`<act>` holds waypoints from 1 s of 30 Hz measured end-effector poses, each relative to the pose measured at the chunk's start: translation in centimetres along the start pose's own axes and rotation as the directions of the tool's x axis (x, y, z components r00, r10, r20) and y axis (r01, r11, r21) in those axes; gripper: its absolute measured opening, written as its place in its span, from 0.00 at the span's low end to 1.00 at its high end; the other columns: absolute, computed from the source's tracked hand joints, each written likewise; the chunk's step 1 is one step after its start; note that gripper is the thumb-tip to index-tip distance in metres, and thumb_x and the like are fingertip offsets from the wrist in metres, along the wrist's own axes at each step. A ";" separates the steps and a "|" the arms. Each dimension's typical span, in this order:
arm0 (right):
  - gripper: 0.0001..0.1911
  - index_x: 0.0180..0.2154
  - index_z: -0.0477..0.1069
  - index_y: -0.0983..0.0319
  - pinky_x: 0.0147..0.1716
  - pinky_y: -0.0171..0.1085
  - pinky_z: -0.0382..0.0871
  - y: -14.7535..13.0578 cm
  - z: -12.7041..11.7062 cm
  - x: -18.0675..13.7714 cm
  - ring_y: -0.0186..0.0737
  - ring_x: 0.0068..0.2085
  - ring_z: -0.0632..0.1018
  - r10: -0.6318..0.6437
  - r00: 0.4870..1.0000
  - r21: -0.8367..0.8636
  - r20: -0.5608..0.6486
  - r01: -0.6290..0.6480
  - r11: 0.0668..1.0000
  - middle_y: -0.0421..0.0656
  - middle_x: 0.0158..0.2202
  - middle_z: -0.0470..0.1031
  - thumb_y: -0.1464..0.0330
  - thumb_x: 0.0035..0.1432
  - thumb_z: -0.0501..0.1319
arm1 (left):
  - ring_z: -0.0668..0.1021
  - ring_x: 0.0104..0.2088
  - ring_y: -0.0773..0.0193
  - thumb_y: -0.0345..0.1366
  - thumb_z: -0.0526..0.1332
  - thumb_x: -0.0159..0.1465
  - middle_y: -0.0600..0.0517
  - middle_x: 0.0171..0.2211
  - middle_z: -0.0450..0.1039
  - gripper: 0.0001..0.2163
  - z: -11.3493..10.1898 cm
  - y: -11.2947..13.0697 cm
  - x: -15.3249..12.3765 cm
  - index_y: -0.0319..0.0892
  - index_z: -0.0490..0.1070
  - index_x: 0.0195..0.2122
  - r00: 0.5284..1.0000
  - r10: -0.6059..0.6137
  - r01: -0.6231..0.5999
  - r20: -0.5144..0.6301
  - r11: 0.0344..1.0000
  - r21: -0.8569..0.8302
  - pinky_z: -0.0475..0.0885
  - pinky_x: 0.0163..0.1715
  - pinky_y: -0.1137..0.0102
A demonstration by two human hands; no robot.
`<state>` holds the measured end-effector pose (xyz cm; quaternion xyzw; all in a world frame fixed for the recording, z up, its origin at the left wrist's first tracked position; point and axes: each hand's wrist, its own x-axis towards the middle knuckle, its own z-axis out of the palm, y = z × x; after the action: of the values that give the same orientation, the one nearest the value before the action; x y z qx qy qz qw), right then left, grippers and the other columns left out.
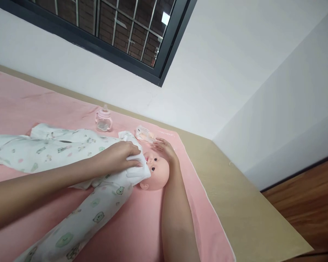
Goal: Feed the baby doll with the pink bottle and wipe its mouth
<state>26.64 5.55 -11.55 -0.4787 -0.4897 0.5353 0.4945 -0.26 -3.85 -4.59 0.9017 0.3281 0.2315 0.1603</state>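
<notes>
A baby doll [159, 174] lies on its back, dressed in a white printed outfit [51, 149] with small green and pink animal figures. My left hand [123, 156] is closed on a white cloth [139, 171] at the doll's chin, thumb and fingers pinching its edge. The cloth covers the neck and the lower part of the chin. My right hand [165, 148] curves round the top of the doll's head, its fingers stretched out beside a clear plastic packet [144, 134]. Whether the fingertips touch the packet, I cannot tell.
A pink-topped baby bottle [104, 120] with handles stands behind the doll. A pink mat [142, 225] lies under everything on a tan tabletop [235, 203]. A white wall [196, 87] and a dark-framed barred window [158, 72] rise behind; brown wood [311, 200] shows at the right.
</notes>
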 end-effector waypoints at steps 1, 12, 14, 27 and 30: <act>0.17 0.44 0.71 0.60 0.49 0.39 0.74 0.5 0.0 0.1 0.36 0.38 0.81 0.027 1.000 0.010 0.003 -0.027 1.000 0.43 0.38 0.80 0.71 0.50 0.67 | 0.69 0.28 0.61 0.44 0.55 0.63 0.52 0.24 0.67 0.16 -0.1 0.1 0.0 0.42 0.57 0.21 1.000 0.013 -0.013 -0.005 1.000 0.028 0.60 0.30 0.67; 0.14 0.43 0.70 0.62 0.49 0.36 0.75 2.0 -0.4 0.7 0.34 0.36 0.82 0.039 0.998 0.031 -0.049 -0.038 0.999 0.42 0.34 0.81 0.75 0.53 0.63 | 0.71 0.32 0.57 0.39 0.55 0.64 0.50 0.25 0.69 0.15 -0.3 -0.2 0.5 0.42 0.56 0.21 0.999 0.030 -0.032 0.011 0.977 0.211 0.61 0.35 0.65; 0.14 0.43 0.70 0.62 0.50 0.37 0.75 2.2 -0.5 0.9 0.35 0.36 0.82 0.036 0.998 0.035 -0.050 -0.034 0.999 0.42 0.34 0.81 0.74 0.53 0.64 | 0.71 0.32 0.57 0.37 0.56 0.63 0.50 0.25 0.69 0.14 -0.2 -0.5 0.6 0.42 0.56 0.21 1.000 0.031 -0.029 -0.005 0.966 0.256 0.60 0.35 0.65; 0.11 0.41 0.70 0.62 0.50 0.37 0.75 2.8 -0.6 1.3 0.34 0.35 0.82 0.026 0.997 0.094 -0.068 -0.020 0.995 0.41 0.33 0.80 0.76 0.55 0.62 | 0.71 0.31 0.58 0.30 0.54 0.63 0.50 0.26 0.71 0.11 -0.2 0.3 1.6 0.41 0.58 0.22 0.997 0.080 -0.067 -0.017 0.912 0.405 0.58 0.32 0.66; 0.12 0.42 0.71 0.62 0.51 0.38 0.75 3.1 -0.8 1.6 0.34 0.35 0.82 0.023 0.998 0.099 -0.060 -0.017 0.995 0.42 0.34 0.80 0.75 0.54 0.63 | 0.72 0.32 0.57 0.31 0.54 0.63 0.49 0.27 0.72 0.11 0.0 0.1 2.0 0.41 0.60 0.22 0.996 0.082 -0.064 -0.025 0.912 0.404 0.58 0.33 0.65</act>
<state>27.21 7.05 -14.69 -0.4748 -0.4425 0.5489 0.5267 1.14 -2.57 -3.92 0.9220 0.3381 0.1835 -0.0445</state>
